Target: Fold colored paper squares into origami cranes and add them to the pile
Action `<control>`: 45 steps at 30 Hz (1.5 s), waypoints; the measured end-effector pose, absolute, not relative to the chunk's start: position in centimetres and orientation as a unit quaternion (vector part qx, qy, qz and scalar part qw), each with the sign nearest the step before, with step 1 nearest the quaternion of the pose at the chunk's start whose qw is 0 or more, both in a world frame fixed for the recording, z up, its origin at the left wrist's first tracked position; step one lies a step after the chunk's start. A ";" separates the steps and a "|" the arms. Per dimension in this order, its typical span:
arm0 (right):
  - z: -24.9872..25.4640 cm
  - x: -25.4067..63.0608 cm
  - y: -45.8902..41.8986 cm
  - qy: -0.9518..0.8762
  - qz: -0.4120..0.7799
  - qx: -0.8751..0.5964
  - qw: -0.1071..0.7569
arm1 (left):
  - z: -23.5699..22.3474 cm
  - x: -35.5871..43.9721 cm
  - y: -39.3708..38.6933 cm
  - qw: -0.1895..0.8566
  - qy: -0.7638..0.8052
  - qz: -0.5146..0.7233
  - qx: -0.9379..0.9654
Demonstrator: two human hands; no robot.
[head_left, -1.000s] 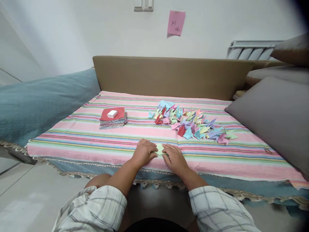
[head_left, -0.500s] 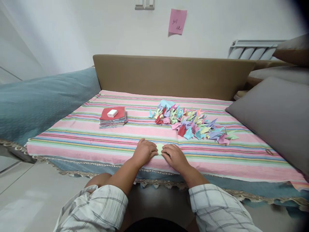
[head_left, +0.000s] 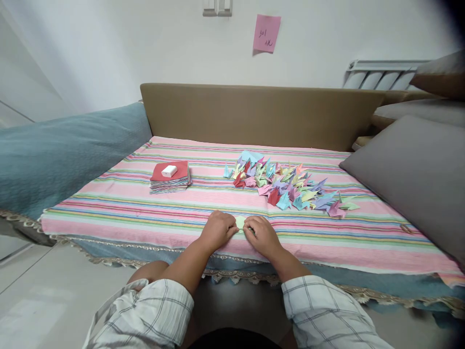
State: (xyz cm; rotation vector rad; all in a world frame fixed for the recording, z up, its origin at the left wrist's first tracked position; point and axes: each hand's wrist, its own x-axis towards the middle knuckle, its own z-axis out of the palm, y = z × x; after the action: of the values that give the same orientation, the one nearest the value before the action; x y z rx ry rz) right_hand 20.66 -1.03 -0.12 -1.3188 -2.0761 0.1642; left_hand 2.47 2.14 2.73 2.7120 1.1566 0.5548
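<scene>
Green paper (head_left: pixel 240 223), pinched at both sides

I have a small piece of green paper right in front of me, near the front edge of the striped cloth (head_left: pixel 109 223). My left grip (head_left: pixel 235 227) pinches its left side and my right grip (head_left: pixel 245 227) pinches its right side, both squeezed narrow. I can't tell if the paper touches the cloth.

I think it is very light and bends easily. It should not be too slippery, but a hard tug could rip it, and a squeeze could leave a crease. The two sides look like the best places to hold it, softly, with just the tips.

My fingers hide its ends, so I can't see the whole shape. I guess its long way goes side to side, from one grip to the other. I see no tip that tells me which way it points.

Paper birds (head_left: pixel 273 197) lie farther back, to the right. A paper stack (head_left: pixel 170 185) with a white block (head_left: pixel 169 171) on top sits to the left.
</scene>
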 end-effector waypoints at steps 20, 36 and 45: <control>0.2 20.1 0.2 -0.752 0.133 -0.541 0.354 | 1.3 3.5 2.3 0.090 0.454 0.262 0.847; 0.0 20.3 1.0 -0.717 0.188 -0.572 0.351 | 1.7 3.7 2.8 0.131 0.508 0.242 0.816; 0.0 21.3 1.1 -0.715 0.259 -0.534 0.368 | 1.2 3.1 3.1 0.140 0.431 0.242 0.858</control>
State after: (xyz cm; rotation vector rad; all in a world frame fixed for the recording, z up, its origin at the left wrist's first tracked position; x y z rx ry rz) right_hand 21.26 1.06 0.04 -1.3725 -1.8372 0.6646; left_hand 3.12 3.13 1.22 2.4795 1.2447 0.6981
